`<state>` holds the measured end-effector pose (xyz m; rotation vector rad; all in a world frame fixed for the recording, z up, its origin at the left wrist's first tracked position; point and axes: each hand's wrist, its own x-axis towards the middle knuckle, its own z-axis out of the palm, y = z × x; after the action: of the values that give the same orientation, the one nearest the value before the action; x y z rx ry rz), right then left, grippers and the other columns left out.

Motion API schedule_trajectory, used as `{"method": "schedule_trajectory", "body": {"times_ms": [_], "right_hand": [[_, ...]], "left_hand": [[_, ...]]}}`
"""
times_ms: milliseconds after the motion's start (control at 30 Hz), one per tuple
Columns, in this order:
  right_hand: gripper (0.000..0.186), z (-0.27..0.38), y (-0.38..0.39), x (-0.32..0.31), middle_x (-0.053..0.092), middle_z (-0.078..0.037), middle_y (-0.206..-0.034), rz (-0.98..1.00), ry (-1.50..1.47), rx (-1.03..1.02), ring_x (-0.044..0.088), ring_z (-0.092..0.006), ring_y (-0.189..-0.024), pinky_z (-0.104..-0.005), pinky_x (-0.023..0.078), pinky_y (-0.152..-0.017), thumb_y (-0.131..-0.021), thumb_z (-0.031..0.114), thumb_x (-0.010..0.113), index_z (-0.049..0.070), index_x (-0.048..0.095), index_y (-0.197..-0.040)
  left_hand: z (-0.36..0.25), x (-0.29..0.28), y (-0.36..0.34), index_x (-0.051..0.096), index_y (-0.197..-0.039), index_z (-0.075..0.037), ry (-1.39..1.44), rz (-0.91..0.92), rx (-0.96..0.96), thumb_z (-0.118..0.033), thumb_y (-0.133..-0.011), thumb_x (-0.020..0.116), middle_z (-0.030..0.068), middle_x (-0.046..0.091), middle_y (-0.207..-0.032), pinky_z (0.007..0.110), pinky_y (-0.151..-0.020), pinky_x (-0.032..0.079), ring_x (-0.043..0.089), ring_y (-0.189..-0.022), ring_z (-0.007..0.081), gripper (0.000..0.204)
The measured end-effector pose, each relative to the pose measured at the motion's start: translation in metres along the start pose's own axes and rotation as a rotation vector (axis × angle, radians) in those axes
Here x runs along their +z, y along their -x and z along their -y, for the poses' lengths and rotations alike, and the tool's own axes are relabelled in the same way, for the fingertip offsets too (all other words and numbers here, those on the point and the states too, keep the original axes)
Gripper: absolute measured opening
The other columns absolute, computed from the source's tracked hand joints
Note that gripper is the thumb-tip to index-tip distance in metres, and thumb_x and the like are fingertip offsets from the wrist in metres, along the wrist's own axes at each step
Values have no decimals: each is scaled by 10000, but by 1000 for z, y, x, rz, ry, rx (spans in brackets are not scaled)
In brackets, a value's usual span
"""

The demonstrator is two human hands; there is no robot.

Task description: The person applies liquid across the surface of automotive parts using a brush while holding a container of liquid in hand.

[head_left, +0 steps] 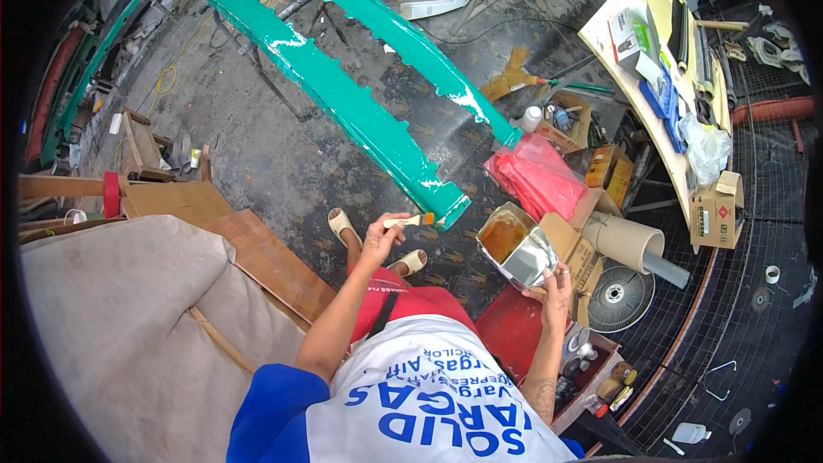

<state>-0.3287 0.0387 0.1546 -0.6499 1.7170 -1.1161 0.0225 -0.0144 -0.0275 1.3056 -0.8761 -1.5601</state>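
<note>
My left hand [380, 242] is closed around the pale handle of a paintbrush [403, 222]. Its orange-brown bristles point right, close to the near end of a long green moulded piece [317, 77] with white patches. Gripped at its near right edge by my right hand [557, 290] is a cut-open rectangular metal can [531, 259]. Amber-brown liquid [504, 231] shows inside it, and the can is tilted. My right fingertips are partly hidden by the can. A second green piece [386, 21] runs alongside the first, a little farther right.
Red plastic sheeting [540, 176] lies beyond the can. A fan grille [621, 294], a cardboard tube [621, 242] and a loaded board [617, 43] stand on the right. A cloth-covered surface [129, 291] and a brown board [270, 261] fill the near left. A broom [514, 77] lies behind.
</note>
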Motion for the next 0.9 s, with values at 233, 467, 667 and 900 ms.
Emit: {"method": "schedule_trajectory", "body": {"times_ms": [233,467,667,900], "right_hand": [[466,-3,-4,-6,535,-104,-1126,59,23,41,603,-186,-840,-364,622,-555,-933,180,612,59,416,-1337],[469,-11,3,4,588,-152,-1192,41,-73,5,656,-229,-940,-327,631,-598,-926,176,629,35,433,-1328],[464,-51,-1,-6,554,-171,-1276,70,-123,13,629,-269,-1062,-385,641,-663,-938,171,610,58,421,-1346],[468,-101,-4,-29,561,-149,-1214,87,-66,35,641,-249,-955,-413,639,-646,-951,207,600,76,383,-1344]], "left_hand": [[9,-31,-18,656,-1202,-72,-42,-173,107,-75,-978,525,17,648,-908,231,-618,488,585,-696,81,259],[-3,3,10,679,-1150,-35,20,6,75,-67,-966,533,40,617,-969,237,-633,504,611,-712,94,237],[13,-9,-15,676,-1156,-49,-7,-5,40,-102,-956,551,40,649,-887,239,-626,499,606,-701,90,242],[-24,-61,-50,657,-1188,-57,-218,-41,128,-122,-971,553,15,652,-847,245,-619,499,606,-711,86,249]]}}
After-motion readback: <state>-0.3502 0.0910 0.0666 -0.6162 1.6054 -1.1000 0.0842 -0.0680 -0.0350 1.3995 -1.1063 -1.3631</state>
